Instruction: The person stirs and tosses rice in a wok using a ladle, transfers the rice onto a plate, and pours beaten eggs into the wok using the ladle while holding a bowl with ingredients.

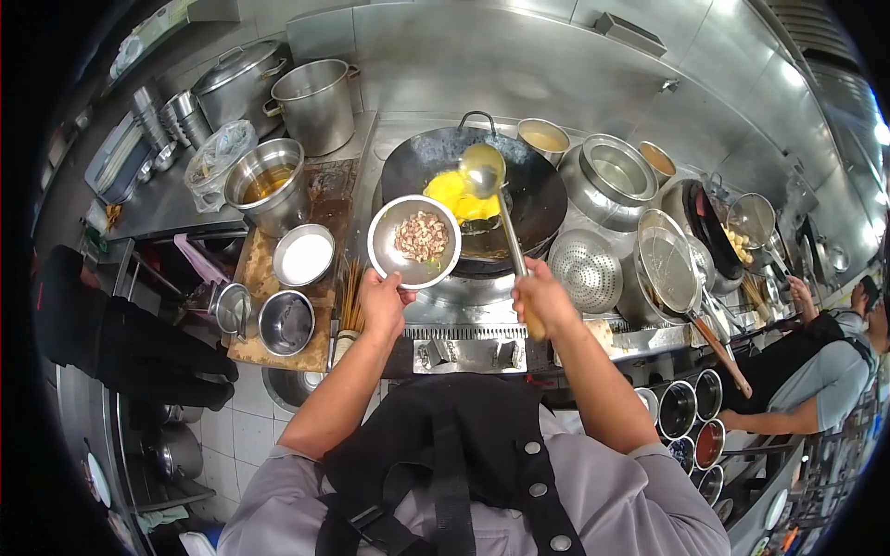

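My left hand (384, 303) grips the near rim of a metal bowl (378, 243), which holds small brown chopped pieces (422, 237) and a bit of green. The bowl is held above the near left edge of a black wok (538, 199). Yellow egg (448, 190) lies in the wok, partly covered by the ladle's head. Closed round the wooden handle of that ladle (482, 170) is my right hand (545, 298), near the stove's front edge. The ladle's bowl rests over the egg; whether it touches the egg I cannot tell.
At left, a wooden board (243, 345) bears a bowl of white powder (304, 257) and a dark-looking metal bowl (286, 322). A pot of oil (269, 185) stands behind. Right of the wok are a perforated strainer (584, 271) and mesh skimmers (669, 269). A co-worker (825, 361) stands far right.
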A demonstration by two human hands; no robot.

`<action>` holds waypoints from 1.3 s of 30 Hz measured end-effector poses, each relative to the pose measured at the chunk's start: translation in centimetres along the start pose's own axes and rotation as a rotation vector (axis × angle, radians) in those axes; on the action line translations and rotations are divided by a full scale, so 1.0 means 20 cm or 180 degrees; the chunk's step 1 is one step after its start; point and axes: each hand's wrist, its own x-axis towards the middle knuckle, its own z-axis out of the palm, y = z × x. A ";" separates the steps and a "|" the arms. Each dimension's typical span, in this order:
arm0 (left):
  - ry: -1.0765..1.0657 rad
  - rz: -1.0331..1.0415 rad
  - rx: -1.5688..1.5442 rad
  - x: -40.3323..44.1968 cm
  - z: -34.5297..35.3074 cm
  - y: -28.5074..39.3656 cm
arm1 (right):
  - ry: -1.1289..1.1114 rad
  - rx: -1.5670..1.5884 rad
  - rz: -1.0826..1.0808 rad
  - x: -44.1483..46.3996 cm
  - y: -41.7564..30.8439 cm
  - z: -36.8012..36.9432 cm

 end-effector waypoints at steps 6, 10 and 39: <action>0.0001 -0.0003 0.0054 -0.02 0.01 0.01 | 0.0110 0.0054 0.0146 -0.15 0.00 -0.06; -0.0027 0.0091 0.0090 -0.04 -0.02 0.05 | 0.0581 -0.1471 -0.0520 0.11 0.02 -0.05; 0.0119 0.0021 -0.0612 -0.27 -0.40 0.19 | 0.0010 -0.0519 -0.0101 -0.06 -0.03 -0.14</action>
